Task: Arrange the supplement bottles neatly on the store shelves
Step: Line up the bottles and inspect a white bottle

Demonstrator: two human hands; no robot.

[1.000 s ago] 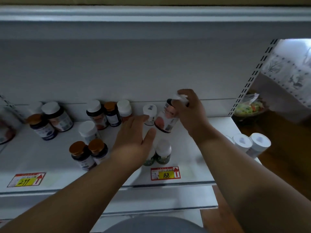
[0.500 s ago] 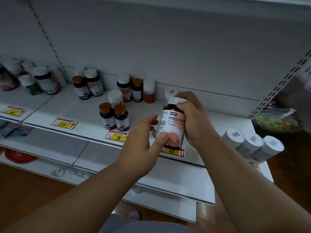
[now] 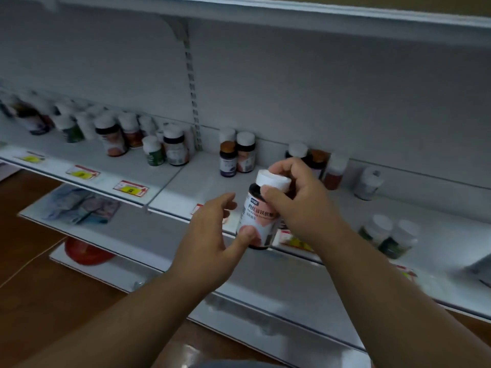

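Observation:
A dark supplement bottle (image 3: 261, 219) with a white cap and a pink-and-white label is held up in front of the shelf (image 3: 202, 181). My right hand (image 3: 300, 200) grips it around the cap and neck. My left hand (image 3: 215, 232) holds its lower part, thumb pressed on the label. Several more bottles stand along the back of the shelf: a dark pair (image 3: 236, 156), a cluster on the left (image 3: 114, 134), and green-labelled ones (image 3: 388, 235) at the right front.
Yellow price tags (image 3: 130, 187) line the shelf's front edge. A lower shelf holds flat packets (image 3: 79, 205) and something red (image 3: 85, 252) lies beneath. An upper shelf (image 3: 265, 14) overhangs. Wooden floor shows at the bottom left.
The bottle was lifted off the shelf and brought toward me, and my left hand closed on its base. The view swung left, showing more of the shelf's left section.

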